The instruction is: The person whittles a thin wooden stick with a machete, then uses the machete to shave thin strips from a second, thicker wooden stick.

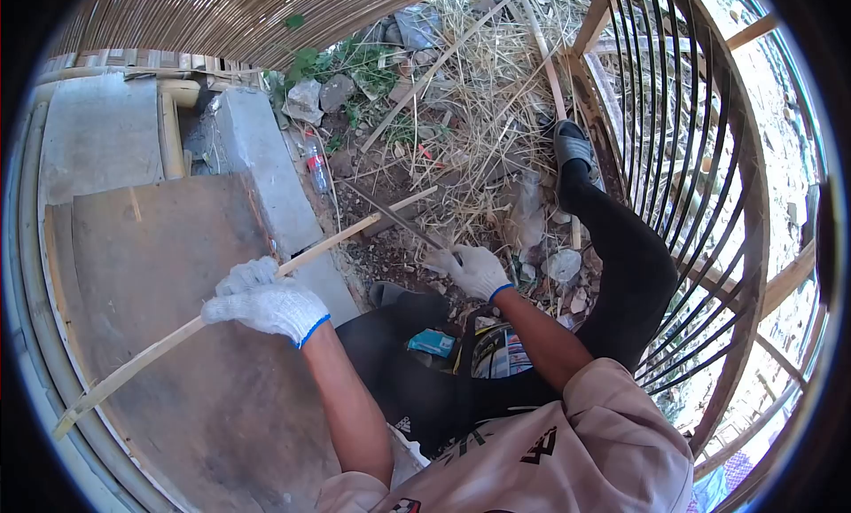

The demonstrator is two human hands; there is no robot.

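My left hand (pixel 261 302), in a white work glove, grips a long thin bamboo strip (pixel 142 364) that runs from the lower left up to the right over a wooden board (pixel 160 274). My right hand (pixel 474 269), also gloved, holds a long dark blade (pixel 390 216) whose tip points up and left, crossing near the strip's far end (pixel 399 204). The two hands are apart. I sit with legs in black trousers, one foot in a grey shoe (pixel 572 145).
A concrete block (pixel 261 172) borders the board. A plastic bottle (pixel 316 165), stones and dry straw (pixel 479 96) cover the ground ahead. A curved cage of dark slats in a wooden frame (pixel 709 158) stands at right. Woven bamboo arches overhead.
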